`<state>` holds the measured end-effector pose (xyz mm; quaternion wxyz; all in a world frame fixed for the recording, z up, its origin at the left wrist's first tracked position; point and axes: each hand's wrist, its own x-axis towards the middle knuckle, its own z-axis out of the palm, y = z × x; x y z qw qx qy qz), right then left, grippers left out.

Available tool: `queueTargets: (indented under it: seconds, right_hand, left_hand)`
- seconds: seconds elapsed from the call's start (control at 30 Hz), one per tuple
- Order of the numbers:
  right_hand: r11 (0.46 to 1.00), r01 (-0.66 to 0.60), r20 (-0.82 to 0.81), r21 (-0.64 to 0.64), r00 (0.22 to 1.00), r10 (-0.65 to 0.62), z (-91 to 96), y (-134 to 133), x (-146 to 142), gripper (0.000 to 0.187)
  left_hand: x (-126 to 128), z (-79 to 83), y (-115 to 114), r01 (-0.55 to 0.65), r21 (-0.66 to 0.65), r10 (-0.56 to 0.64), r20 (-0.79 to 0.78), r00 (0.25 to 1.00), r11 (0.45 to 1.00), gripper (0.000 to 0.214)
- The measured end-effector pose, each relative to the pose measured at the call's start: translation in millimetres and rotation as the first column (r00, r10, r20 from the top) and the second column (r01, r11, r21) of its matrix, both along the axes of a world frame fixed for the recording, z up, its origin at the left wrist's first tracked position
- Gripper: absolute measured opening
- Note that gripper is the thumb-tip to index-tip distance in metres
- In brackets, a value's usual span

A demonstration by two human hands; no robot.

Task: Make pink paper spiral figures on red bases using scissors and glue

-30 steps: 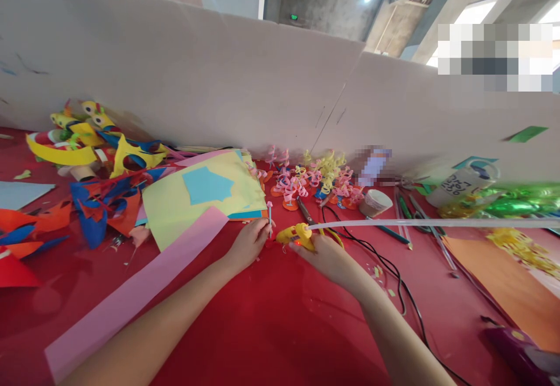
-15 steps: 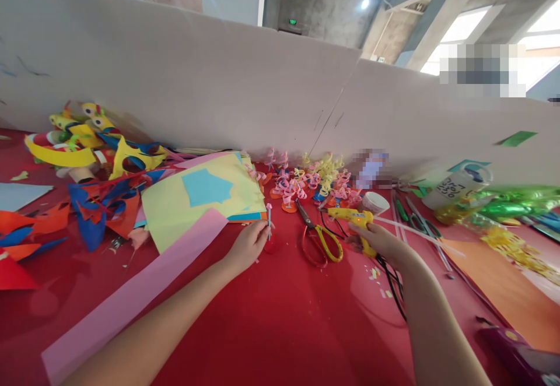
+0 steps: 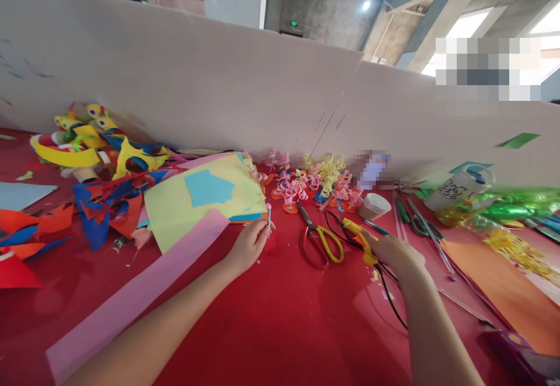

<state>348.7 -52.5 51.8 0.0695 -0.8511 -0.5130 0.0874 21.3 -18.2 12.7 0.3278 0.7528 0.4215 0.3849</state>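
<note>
My left hand [image 3: 248,245] pinches a thin upright stick with a pink paper curl on top [image 3: 269,216], its foot on a small red disc on the red table. My right hand [image 3: 392,250] is closed round the handle of a yellow hot glue gun [image 3: 359,235], low over the table to the right of the yellow-handled scissors [image 3: 318,235]. The gun's black cord [image 3: 391,300] trails toward me along my right forearm. A cluster of pink and yellow paper curls on orange discs [image 3: 311,183] stands behind both hands.
A long pink paper strip [image 3: 144,290] and a yellow sheet with a blue cutout [image 3: 203,195] lie left of my left hand. Coloured paper scraps [image 3: 100,193] are piled far left. A tape roll [image 3: 373,205], orange paper [image 3: 503,281] and green foil [image 3: 516,208] lie to the right. A cardboard wall [image 3: 219,88] backs the table.
My right hand has carried the glue gun from beside the stick off to the right, past the scissors, and lowered it toward the table. My left hand has kept holding the stick in place.
</note>
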Motion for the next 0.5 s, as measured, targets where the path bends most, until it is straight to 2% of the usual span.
queueTargets:
  seconds: [0.03,0.07,0.1,0.13,0.2,0.23,0.3,0.37,0.5]
  right_hand:
    - [0.998,0.047,0.03,-0.033,0.999,-0.046,7.4,-0.5,-11.1,0.042]
    - [0.999,0.039,0.023,-0.038,0.999,-0.038,13.4,-0.5,-25.6,0.045]
    - [0.999,-0.046,-0.044,0.019,0.998,0.047,17.3,-0.1,-42.7,0.041]
    - [0.977,-0.181,-0.168,0.112,0.966,0.198,18.4,0.8,-61.9,0.033]
    - [0.889,-0.349,-0.418,0.298,0.789,0.45,12.2,3.2,-101.7,0.021]
    - [0.856,-0.38,-0.485,0.35,0.708,0.513,5.8,4.5,-120.0,0.021]
    - [0.824,-0.375,-0.546,0.425,0.62,0.564,-10.1,7.3,-149.0,0.024]
    - [0.815,-0.33,-0.58,0.477,0.578,0.573,-24.8,9.7,-165.6,0.027]
    - [0.839,-0.248,-0.673,0.485,0.507,0.539,-40.8,13.1,-172.6,0.028]
  left_hand:
    - [-0.1,0.8,-0.4,0.002,0.007,-0.002,0.005,1.0,1.0,0.024]
    - [-0.2,1.7,-0.8,0.005,0.014,-0.005,0.009,1.0,1.0,0.025]
    - [-0.3,2.8,-1.3,0.01,0.02,-0.011,0.015,1.0,1.0,0.025]
    - [-0.5,3.8,-1.8,0.017,0.026,-0.017,0.023,1.0,1.0,0.026]
    - [-1.0,5.4,-2.5,0.026,0.04,-0.028,0.041,0.999,0.999,0.028]
    - [-1.2,5.8,-2.6,0.027,0.046,-0.03,0.052,0.998,0.999,0.029]
    - [-1.3,5.9,-2.6,0.027,0.052,-0.031,0.07,0.997,0.998,0.029]
    - [-1.1,5.2,-2.2,0.031,0.051,-0.035,0.079,0.996,0.998,0.029]
    - [0.5,2.9,-1.6,0.068,0.061,-0.072,0.074,0.995,0.996,0.028]
